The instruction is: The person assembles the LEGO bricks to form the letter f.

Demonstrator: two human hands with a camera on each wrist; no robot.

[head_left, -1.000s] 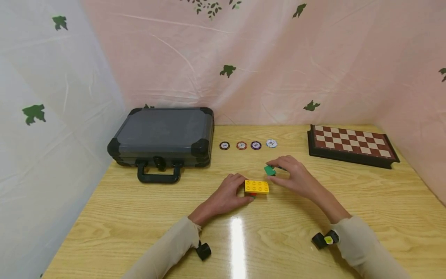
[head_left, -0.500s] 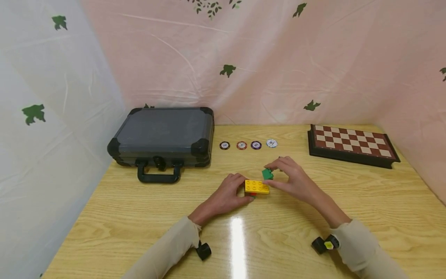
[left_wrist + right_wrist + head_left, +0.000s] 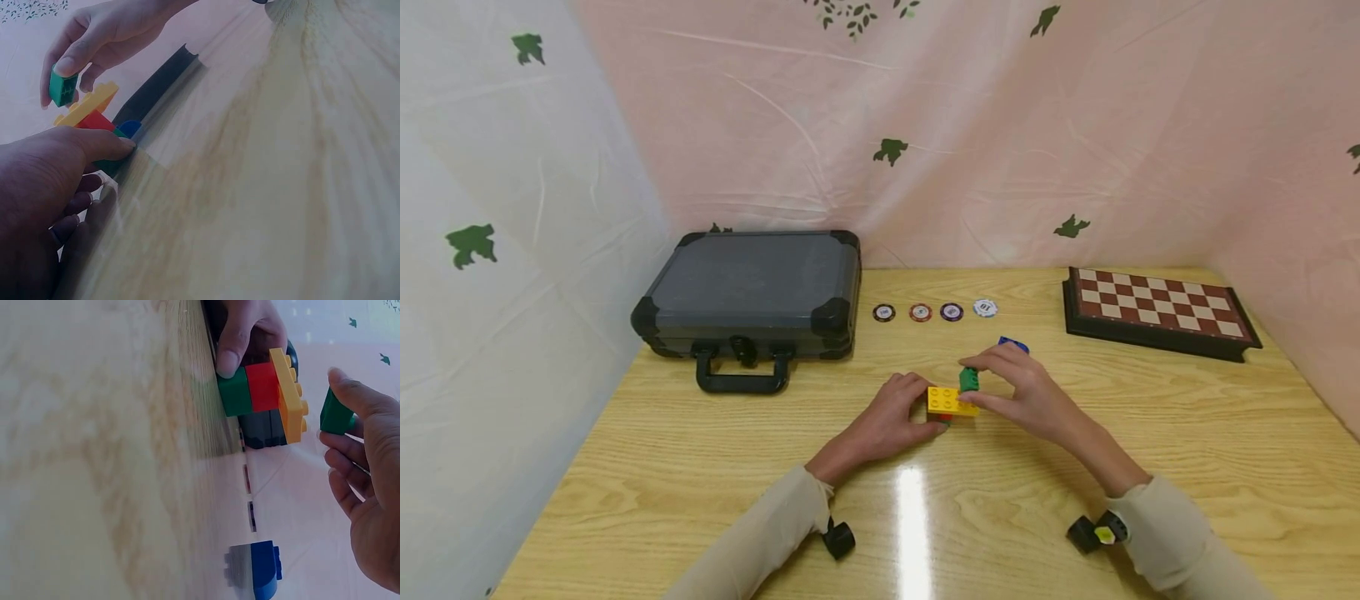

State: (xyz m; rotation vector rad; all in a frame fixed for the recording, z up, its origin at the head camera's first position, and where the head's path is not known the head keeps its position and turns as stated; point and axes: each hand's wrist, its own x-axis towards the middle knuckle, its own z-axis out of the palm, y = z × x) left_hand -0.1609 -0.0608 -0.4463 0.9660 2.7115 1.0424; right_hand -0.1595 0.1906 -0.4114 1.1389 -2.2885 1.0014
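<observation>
My left hand (image 3: 891, 421) holds the foot of a small toy-brick stack standing on the table. A green brick (image 3: 235, 394) forms its base, a red brick (image 3: 262, 386) sits above, and a wider yellow brick plate (image 3: 942, 402) overhangs on top with its studs up. Left thumb and fingers lie against the green base, partly hiding it in the head view. Just above the yellow plate, my right hand (image 3: 1030, 387) pinches another green brick (image 3: 969, 380) between thumb and fingertips. Both wrist views show a gap between this brick and the plate.
A blue curved brick (image 3: 1015, 343) lies behind my right hand, partly hidden by it. Several poker chips (image 3: 921, 312) form a row at the back. A grey case (image 3: 748, 279) stands at left, a checkered board (image 3: 1159, 310) at right.
My right hand has moved a little left, bringing the green brick over the yellow plate and turning it. The blue brick now shows behind that hand. The left hand stays in place.
</observation>
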